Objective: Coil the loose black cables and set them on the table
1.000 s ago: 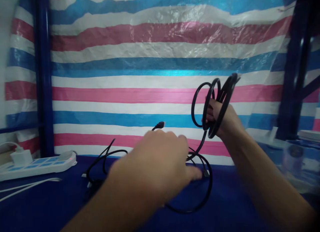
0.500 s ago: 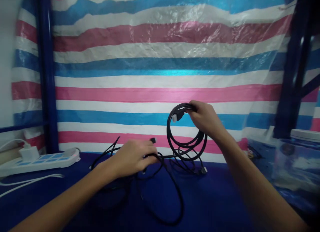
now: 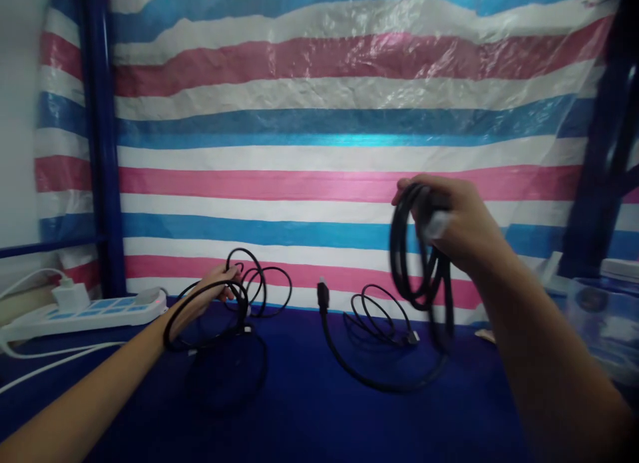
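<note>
My right hand (image 3: pixel 456 213) is raised above the table, its fingers closed around a coiled black cable (image 3: pixel 402 250). One plug with a pale tip lies against the fingers, blurred by motion. The cable's other end hangs in a curve, and its black plug (image 3: pixel 323 295) points upward. At the left, my left hand (image 3: pixel 210 293) is low over the table, with curled fingers on a tangle of thin black cables (image 3: pixel 244 297). A loop of it passes in front of the wrist and partly hides the hand.
Another small black cable (image 3: pixel 379 323) lies on the dark blue table (image 3: pixel 319 416) between the hands. A white power strip (image 3: pixel 124 313) with a plugged-in charger (image 3: pixel 71 295) stands at the left. Clear plastic containers (image 3: pixel 604 316) are at the right. Striped sheeting (image 3: pixel 324 183) hangs behind.
My right hand has moved right and slightly up, drawing the coiled cable and its loose end away from the tangle. My left hand has shifted left with the other black cables.
</note>
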{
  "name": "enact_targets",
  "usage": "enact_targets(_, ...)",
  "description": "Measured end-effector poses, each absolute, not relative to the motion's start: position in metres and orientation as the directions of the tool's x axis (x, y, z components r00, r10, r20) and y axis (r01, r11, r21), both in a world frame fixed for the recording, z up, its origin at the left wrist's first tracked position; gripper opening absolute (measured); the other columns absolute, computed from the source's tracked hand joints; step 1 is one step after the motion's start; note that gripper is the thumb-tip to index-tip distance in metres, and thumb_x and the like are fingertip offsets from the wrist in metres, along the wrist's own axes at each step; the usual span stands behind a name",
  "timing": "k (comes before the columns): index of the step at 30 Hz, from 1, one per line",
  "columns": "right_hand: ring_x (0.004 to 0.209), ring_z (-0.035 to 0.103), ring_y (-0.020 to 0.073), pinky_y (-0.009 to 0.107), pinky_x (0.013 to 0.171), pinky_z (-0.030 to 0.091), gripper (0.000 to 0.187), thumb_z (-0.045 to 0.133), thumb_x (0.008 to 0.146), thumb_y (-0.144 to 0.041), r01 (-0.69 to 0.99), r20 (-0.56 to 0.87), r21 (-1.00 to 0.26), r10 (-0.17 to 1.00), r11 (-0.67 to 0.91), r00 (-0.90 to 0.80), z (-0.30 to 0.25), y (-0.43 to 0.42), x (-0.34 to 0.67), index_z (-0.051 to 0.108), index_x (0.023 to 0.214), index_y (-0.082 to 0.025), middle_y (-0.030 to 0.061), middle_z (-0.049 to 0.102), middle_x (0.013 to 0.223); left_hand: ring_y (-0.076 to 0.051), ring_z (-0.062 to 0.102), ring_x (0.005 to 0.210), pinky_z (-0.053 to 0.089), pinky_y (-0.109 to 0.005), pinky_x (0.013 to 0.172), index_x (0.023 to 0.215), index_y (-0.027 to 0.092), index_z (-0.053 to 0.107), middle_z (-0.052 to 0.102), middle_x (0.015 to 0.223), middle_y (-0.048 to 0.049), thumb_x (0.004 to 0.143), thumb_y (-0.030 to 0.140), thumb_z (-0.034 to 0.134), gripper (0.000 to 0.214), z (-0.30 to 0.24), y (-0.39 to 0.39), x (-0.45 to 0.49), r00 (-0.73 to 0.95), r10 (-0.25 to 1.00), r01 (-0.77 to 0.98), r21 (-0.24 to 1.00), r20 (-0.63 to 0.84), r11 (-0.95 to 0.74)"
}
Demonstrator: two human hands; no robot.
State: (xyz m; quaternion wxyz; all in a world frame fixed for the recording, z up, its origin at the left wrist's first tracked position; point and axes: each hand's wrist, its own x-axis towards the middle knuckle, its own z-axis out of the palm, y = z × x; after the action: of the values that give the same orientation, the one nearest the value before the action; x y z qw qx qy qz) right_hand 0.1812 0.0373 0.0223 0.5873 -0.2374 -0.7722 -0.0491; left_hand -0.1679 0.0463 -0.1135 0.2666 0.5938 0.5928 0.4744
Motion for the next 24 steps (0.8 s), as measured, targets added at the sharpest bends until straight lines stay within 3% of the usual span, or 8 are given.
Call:
enact_targets(6,0.059,0.045,0.0136,0.027,0.057,0.029,0.016,0.048,0.074,-0.008,0.641,0.918,-0.203,0.372,0.740,-0.140,0.022,0.037,0.175,0.054,0.062,-0.017,0.0016,0.053,0.060,-0.018,0.057,0.057,0.040,-0.027,0.052,0.100,0.016,0.066,0.066,0.102,-0.0117,0.055,0.020,0.069,0.045,-0.062,0.026,-0.174,0.041,0.996,0.662,0.745,0.082,-0.089)
enact_targets(10,0.055,0.044,0.0139,0.028,0.055,0.027,0.016,0.048,0.075,-0.011,0.689,0.921,-0.316,0.384,0.652,0.059,0.021,0.050,0.176,0.058,0.063,-0.016,0.0024,0.053,0.059,-0.017,0.058,0.075,0.041,-0.024,0.058,0.115,0.020,0.060,0.057,0.123,-0.0100,0.065,0.020,0.061,0.050,-0.024,0.009,-0.123,0.007,0.938,0.678,0.688,0.347,-0.260)
enact_targets(13,0.060,0.046,0.0142,0.027,0.058,0.030,0.018,0.045,0.078,-0.013,0.660,0.935,-0.354,0.232,0.662,0.268,0.020,0.058,0.186,0.061,0.069,-0.015,0.0034,0.055,0.064,-0.020,0.058,0.083,0.044,-0.025,0.060,0.098,0.012,0.061,0.063,0.104,-0.0145,0.080,0.041,0.053,0.035,-0.040,-0.002,-0.070,0.033,0.935,0.344,0.875,0.353,-0.342)
enact_targets(14,0.061,0.047,0.0144,0.028,0.059,0.030,0.018,0.044,0.078,-0.013,0.660,0.930,-0.355,0.181,0.662,0.319,0.020,0.061,0.189,0.061,0.070,-0.014,0.0039,0.056,0.065,-0.020,0.059,0.083,0.046,-0.026,0.061,0.093,0.010,0.061,0.062,0.102,-0.0163,0.079,0.046,0.054,0.039,-0.052,-0.004,-0.055,0.115,0.967,0.278,0.927,0.228,-0.252)
enact_targets(17,0.060,0.047,0.0152,0.027,0.057,0.030,0.021,0.042,0.080,-0.016,0.638,0.904,-0.400,0.167,0.658,0.394,0.020,0.066,0.197,0.062,0.075,-0.015,0.0046,0.056,0.067,-0.025,0.059,0.095,0.050,-0.035,0.073,0.112,0.009,0.050,0.056,0.117,-0.0220,0.076,0.061,0.056,0.064,-0.082,0.001,-0.019,0.229,0.969,-0.005,0.996,-0.090,0.094)
enact_targets(20,0.056,0.046,0.0156,0.026,0.053,0.027,0.019,0.045,0.079,-0.017,0.706,0.917,-0.395,0.296,0.588,0.267,0.017,0.070,0.192,0.062,0.072,-0.015,0.0063,0.058,0.065,-0.023,0.056,0.103,0.050,-0.033,0.075,0.121,0.015,0.043,0.053,0.124,-0.0174,0.082,0.063,0.046,0.062,-0.078,0.011,0.005,0.194,0.978,-0.333,0.943,0.080,-0.011)
enact_targets(22,0.053,0.044,0.0153,0.027,0.051,0.022,0.018,0.046,0.078,-0.014,0.828,0.919,-0.289,0.382,0.481,0.099,0.012,0.071,0.182,0.063,0.073,-0.014,0.0088,0.058,0.064,-0.019,0.061,0.091,0.050,-0.028,0.068,0.114,0.015,0.050,0.059,0.114,-0.0136,0.085,0.059,0.042,0.053,-0.058,0.016,0.017,0.127,0.966,-0.458,0.877,0.226,-0.145)
enact_targets(24,0.051,0.041,0.0149,0.028,0.051,0.017,0.022,0.043,0.078,-0.009,0.899,0.902,-0.177,0.432,0.400,-0.015,0.006,0.070,0.171,0.063,0.084,-0.013,0.0109,0.058,0.064,-0.014,0.062,0.068,0.050,-0.027,0.060,0.104,0.013,0.055,0.063,0.095,-0.0095,0.085,0.056,0.045,0.048,-0.037,0.016,0.026,0.152,0.956,-0.490,0.859,0.251,-0.148)
